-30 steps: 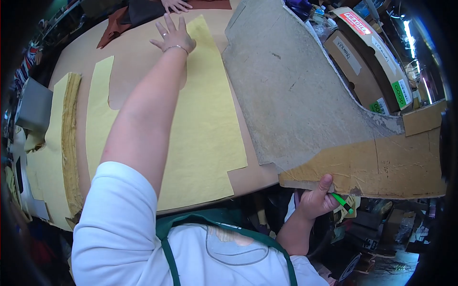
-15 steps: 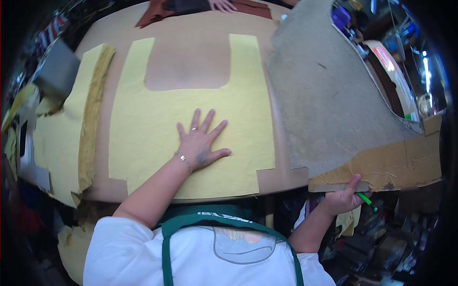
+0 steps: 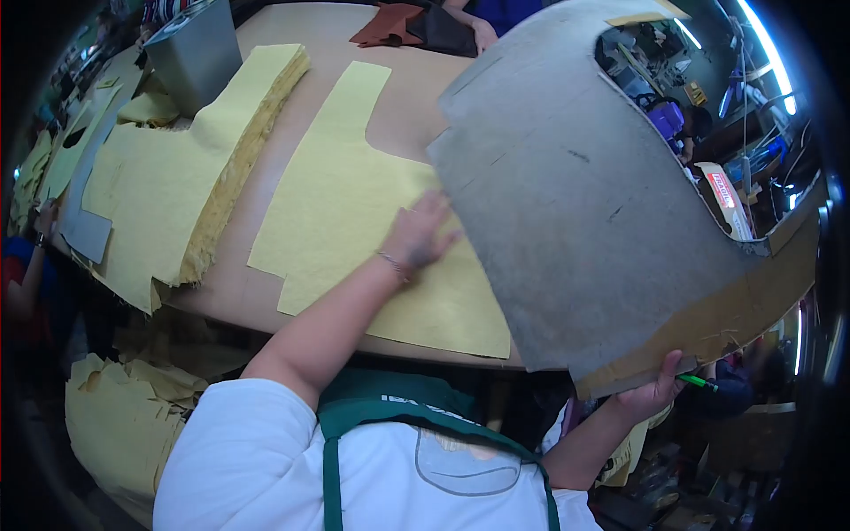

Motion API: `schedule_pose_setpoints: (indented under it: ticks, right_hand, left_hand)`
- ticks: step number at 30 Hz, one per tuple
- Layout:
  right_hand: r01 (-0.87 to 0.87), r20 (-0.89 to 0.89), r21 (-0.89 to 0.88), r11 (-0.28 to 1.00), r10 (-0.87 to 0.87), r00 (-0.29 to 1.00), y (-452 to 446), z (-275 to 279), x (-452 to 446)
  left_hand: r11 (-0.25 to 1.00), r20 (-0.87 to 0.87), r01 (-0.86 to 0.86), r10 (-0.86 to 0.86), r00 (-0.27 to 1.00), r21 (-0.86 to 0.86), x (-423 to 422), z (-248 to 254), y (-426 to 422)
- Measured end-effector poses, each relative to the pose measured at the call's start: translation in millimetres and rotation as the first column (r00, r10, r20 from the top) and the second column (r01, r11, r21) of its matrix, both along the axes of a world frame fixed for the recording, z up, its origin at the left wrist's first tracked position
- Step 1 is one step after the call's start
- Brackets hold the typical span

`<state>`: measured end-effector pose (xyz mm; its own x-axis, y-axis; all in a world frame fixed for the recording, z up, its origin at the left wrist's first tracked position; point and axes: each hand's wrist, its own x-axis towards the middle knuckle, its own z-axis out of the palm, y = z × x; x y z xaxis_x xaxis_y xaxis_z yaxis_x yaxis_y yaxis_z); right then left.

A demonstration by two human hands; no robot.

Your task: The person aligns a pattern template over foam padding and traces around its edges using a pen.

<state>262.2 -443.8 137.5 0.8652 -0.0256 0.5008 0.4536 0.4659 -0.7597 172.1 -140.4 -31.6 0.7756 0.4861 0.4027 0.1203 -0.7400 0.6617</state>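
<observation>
My left hand (image 3: 420, 235) is over the yellow sheet (image 3: 354, 274), beside the left edge of the grey board; its fingers are somewhat blurred, with the thumb held apart and nothing in it. At the right, my right hand (image 3: 651, 389) grips the lower edge of the large grey board (image 3: 567, 195), thumb on top. A green pen (image 3: 698, 381) sticks out from the same hand. The board is raised at an angle and covers the right part of the yellow sheet. Brown card (image 3: 699, 323) runs along its lower border.
A thick yellow stack (image 3: 168, 177) lies on the left of the table (image 3: 412, 84), near a grey metal box (image 3: 195, 57). Dark and rust-brown pieces (image 3: 390, 25) lie at the far edge, by another person's hand (image 3: 484, 34). Another person's arm (image 3: 35, 257) shows at the far left.
The grey board has tilted up and moved left over the yellow sheet, with my right hand still on it. My left hand has shifted right and slightly up. The camera view has turned too.
</observation>
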Motion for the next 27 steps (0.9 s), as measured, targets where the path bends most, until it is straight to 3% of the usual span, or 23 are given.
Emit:
schedule_pose_setpoints:
  ticks: [1, 2, 3, 4, 5, 6, 7, 10, 12, 16, 19, 22, 24, 27]
  right_hand:
    - [-0.030, -0.012, -0.012, 0.999, 0.030, 0.999, -3.9, 1.5, -3.8]
    - [-0.081, -0.037, -0.009, 0.997, 0.081, 0.996, -12.2, -0.9, -3.5]
    - [-0.132, -0.061, -0.005, 0.991, 0.131, 0.989, -23.9, -4.4, 1.6]
    - [-0.186, -0.085, -0.001, 0.982, 0.186, 0.979, -30.5, -5.5, 6.8]
    - [-0.254, -0.123, -0.005, 0.967, 0.251, 0.960, -29.5, -4.8, 10.7]
    - [-0.320, -0.162, -0.004, 0.947, 0.316, 0.935, -26.4, -5.0, 14.2]
    - [-0.383, -0.205, 0.000, 0.924, 0.375, 0.904, -22.3, -6.6, 15.6]
    - [-0.390, -0.260, -0.054, 0.919, 0.364, 0.895, 20.8, -15.1, 20.2]
    - [-0.390, -0.280, -0.212, 0.896, 0.327, 0.903, 49.0, -25.4, 26.3]
    - [-0.394, -0.377, -0.460, 0.796, 0.227, 0.898, 76.7, -91.9, 51.6]
    - [-0.385, -0.358, -0.533, 0.754, 0.211, 0.909, 92.6, -127.8, 68.5]
    - [-0.390, -0.353, -0.680, 0.621, 0.189, 0.916, 100.7, -142.0, 86.0]
    - [-0.219, -0.216, -0.863, 0.455, 0.058, 0.975, 103.2, -153.2, 94.9]
    - [-0.069, -0.088, -0.967, 0.245, -0.068, 0.994, 112.8, -152.1, 93.3]
  left_hand:
    - [0.994, 0.223, -0.011, 0.036, 0.974, -0.112, -9.4, -10.1, 20.5]
    - [0.969, 0.284, -0.099, 0.163, 0.945, -0.228, -25.9, -6.6, 43.2]
    - [0.699, 0.170, -0.067, 0.264, 0.949, -0.712, -43.2, 4.4, 69.0]
    - [0.380, 0.146, -0.026, 0.417, 0.897, -0.925, -66.1, 32.6, 80.8]
    - [0.289, 0.197, 0.062, 0.464, 0.864, -0.955, -83.3, 33.2, 102.9]
    - [0.284, 0.247, 0.141, 0.382, 0.890, -0.948, -100.8, 38.1, 121.6]
    - [0.204, 0.317, 0.261, 0.326, 0.891, -0.944, -117.4, 57.3, 126.6]
    - [0.245, 0.402, 0.373, 0.080, 0.912, -0.895, -155.6, 77.6, 132.4]
    - [0.395, 0.292, 0.243, 0.068, 0.954, -0.886, -179.4, 76.1, 132.0]
    - [0.611, 0.187, 0.006, 0.233, 0.954, -0.791, -193.9, 64.4, 107.8]
    - [0.566, 0.181, -0.012, 0.284, 0.942, -0.824, -190.9, 42.5, 104.0]
    - [0.536, 0.070, -0.087, 0.266, 0.961, -0.840, -181.5, 29.9, 115.2]
    - [0.602, -0.057, -0.204, 0.253, 0.966, -0.772, -174.2, 19.9, 121.5]
    - [0.705, -0.194, -0.326, 0.264, 0.945, -0.629, -165.8, 26.8, 120.9]
